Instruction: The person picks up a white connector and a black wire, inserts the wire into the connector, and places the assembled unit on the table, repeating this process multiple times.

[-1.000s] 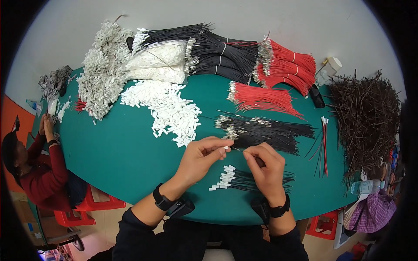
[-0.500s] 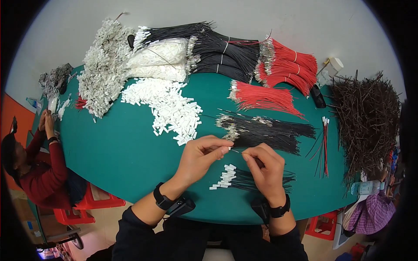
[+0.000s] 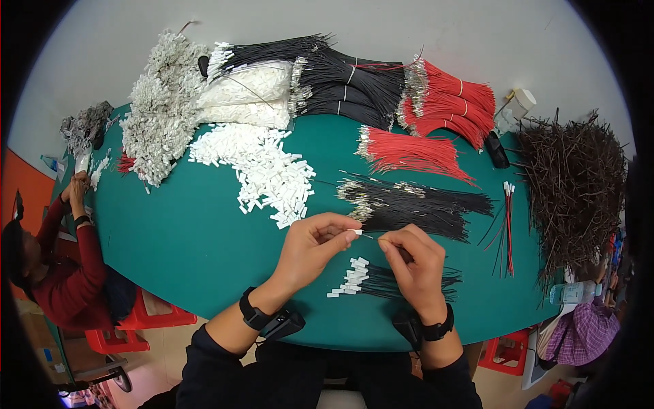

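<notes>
Between the thumb and forefinger of my left hand [image 3: 315,247] is a small white connector housing [image 3: 356,232]. My right hand [image 3: 415,258] pinches a thin black wire whose pale tip points at the housing; whether the tip has entered it is too small to tell. Below the hands lies a row of black wires with white housings [image 3: 356,276] on their left ends, partly covered by my right hand. Just beyond my fingers is a loose bundle of black wires [image 3: 426,206] with metal terminals at the left. A heap of loose white housings [image 3: 272,177] spreads to the left.
Red wire bundles [image 3: 415,153] and tied black bundles [image 3: 354,85] lie at the back of the green table [image 3: 177,232]. Several red and black wires [image 3: 509,228] and a brown tangled pile [image 3: 572,191] are to the right. At far left a co-worker [image 3: 68,273] sits.
My hands stay almost in place. The white housing shows slightly more between my left fingertips. At far left the co-worker's head and hands have shifted a little.
</notes>
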Motion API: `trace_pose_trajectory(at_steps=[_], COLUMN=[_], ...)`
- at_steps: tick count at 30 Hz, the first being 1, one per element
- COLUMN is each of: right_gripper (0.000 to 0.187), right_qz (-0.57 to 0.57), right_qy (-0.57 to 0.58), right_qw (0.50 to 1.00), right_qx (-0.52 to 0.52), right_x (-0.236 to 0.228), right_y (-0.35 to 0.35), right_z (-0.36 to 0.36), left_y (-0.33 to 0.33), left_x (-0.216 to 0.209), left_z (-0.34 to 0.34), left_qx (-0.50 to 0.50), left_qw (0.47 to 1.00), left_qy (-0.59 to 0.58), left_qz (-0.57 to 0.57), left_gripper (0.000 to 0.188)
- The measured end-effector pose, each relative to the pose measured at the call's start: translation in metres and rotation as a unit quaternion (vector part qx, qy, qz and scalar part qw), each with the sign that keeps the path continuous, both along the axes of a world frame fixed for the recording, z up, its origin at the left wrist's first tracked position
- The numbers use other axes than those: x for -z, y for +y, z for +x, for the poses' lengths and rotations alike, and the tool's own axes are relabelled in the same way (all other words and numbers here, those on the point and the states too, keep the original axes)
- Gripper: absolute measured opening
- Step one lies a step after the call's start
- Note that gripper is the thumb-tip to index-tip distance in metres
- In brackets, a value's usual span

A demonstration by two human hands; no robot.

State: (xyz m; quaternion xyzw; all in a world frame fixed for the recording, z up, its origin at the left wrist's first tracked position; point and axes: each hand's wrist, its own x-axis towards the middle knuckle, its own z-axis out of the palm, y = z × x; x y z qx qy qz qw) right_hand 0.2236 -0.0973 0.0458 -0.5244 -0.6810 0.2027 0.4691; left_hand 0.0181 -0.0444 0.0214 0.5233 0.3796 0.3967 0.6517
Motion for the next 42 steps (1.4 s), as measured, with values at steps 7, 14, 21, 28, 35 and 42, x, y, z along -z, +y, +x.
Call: trace_pose_trajectory(at_steps=[7, 14, 21, 28, 35, 42], right_gripper=[0.007, 0.008, 0.011, 0.012, 0.013, 0.011], right_qz=[0.002, 0.024, 0.025, 0.043, 0.031, 0.031], right_qy=[0.006, -0.018, -0.021, -0.043, -0.057, -0.041], right_qw=[1.000, 1.000, 0.999, 0.998, 0.998, 0.999], right_qx=[-0.003, 0.001, -0.002, -0.003, -0.006, -0.010], right_x=[0.0004, -0.0027, -0.0014, 0.0026, 0.0052, 0.0071], right_y=[-0.0001, 0.0002, -0.0006, 0.0002, -0.0006, -0.0004], right_z=[-0.0002, 0.0014, 0.0020, 0.0005, -0.0027, -0.0018], left_y=[0.0014, 0.0011, 0.0030, 0.0013, -0.0012, -0.0015], left_x=[-0.0001, 0.0034, 0.0033, 0.0018, 0.0031, 0.0057], left_z=[-0.0009, -0.0004, -0.0018, -0.0008, 0.0014, 0.0021], left_qx=[0.022, 0.027, 0.026, 0.036, 0.035, 0.063], left_qw=[0.999, 0.999, 0.999, 0.999, 0.997, 0.998], left_qy=[0.021, -0.017, -0.016, 0.008, 0.055, 0.005], left_qz=[0.015, -0.015, -0.020, -0.007, 0.034, -0.028], left_gripper=[0.019, 0.019, 0.018, 0.016, 0.014, 0.015])
